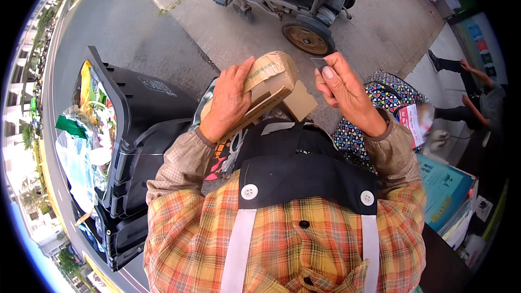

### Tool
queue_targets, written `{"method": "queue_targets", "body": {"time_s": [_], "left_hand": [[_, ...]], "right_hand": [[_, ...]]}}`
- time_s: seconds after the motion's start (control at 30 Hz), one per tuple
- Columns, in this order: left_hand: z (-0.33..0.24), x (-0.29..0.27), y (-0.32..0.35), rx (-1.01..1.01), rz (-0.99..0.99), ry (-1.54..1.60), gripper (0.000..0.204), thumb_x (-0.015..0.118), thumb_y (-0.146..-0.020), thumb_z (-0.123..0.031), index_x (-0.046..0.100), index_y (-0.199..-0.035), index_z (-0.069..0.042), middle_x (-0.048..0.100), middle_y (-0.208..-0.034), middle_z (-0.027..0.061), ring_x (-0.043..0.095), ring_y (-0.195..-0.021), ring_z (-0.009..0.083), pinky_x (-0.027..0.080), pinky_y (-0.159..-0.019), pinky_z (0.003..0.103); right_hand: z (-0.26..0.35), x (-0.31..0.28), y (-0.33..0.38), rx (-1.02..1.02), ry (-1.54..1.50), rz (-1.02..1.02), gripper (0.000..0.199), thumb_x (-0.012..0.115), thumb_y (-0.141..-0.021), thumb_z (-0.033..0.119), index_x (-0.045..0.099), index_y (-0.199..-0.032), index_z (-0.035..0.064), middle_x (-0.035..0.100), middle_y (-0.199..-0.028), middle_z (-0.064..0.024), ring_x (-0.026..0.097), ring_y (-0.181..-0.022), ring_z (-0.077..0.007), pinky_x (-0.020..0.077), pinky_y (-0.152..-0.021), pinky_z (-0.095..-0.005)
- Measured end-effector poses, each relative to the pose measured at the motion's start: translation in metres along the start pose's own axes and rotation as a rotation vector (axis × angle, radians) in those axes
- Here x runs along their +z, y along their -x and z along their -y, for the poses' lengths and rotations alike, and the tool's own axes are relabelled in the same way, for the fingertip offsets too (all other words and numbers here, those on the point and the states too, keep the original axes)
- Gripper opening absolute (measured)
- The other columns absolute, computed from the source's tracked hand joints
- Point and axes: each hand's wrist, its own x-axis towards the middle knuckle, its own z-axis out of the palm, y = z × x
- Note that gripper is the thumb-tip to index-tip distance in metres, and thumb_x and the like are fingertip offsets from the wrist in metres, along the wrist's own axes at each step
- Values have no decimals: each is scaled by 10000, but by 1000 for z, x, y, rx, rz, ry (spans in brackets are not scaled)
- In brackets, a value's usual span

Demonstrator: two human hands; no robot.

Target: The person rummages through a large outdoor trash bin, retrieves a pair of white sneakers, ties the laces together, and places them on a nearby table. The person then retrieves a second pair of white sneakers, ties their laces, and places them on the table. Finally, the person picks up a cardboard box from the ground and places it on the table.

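Observation:
In front of my chest, my left hand (230, 97) is closed around a small cardboard box (271, 89). Shiny tape with green print covers its rounded upper end, and a flap (299, 101) stands out on its right side. Apart from the box, to its right, my right hand (350, 89) is raised with thumb and fingers pinched together. A small thin flat piece (319, 63) shows at those fingertips; whether it is a blade or a scrap of plastic I cannot make out. My left palm and part of the box's left side are hidden.
To the left stand black wheeled bins (154, 84) overfilled with plastic waste (81, 152). A wheelchair (304, 13) is parked ahead on the pavement. A patterned bag (391, 92) lies by my right arm, near papers (442, 184). At far right another person (491, 97) sits.

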Motion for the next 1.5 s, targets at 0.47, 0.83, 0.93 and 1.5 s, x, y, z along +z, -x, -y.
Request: {"method": "queue_targets", "body": {"time_s": [0.47,0.83,0.93,1.5], "left_hand": [[-40,1,49,35,102,256,639,521,-599,79,440,-1228,4,524,-1118,204,510,-942,357,409,-851,386],[-47,8,46,15,79,191,682,564,-560,61,451,-1228,-11,532,-1124,183,523,-922,337,424,-832,381],[-47,7,44,26,76,210,676,566,-559,54,460,-1223,-14,542,-1115,175,529,-908,333,434,-814,375],[-25,-11,14,130,443,237,472,511,-669,54,556,-1134,-15,593,-914,246,597,-799,368,481,-730,346]], "right_hand": [[-54,6,27,603,-229,119,236,428,-940,274,475,-814,80,346,-536,64,259,-416,-14,184,-364,-181],[-58,0,24,413,-41,-9,257,465,-912,198,498,-718,33,397,-536,37,338,-476,-45,278,-437,-229],[-60,1,25,477,-116,36,255,468,-911,196,494,-714,35,396,-539,38,345,-485,-47,292,-449,-229],[-74,22,55,324,218,134,218,480,-888,168,482,-747,1,454,-569,-86,409,-530,-147,368,-518,-312]]}}
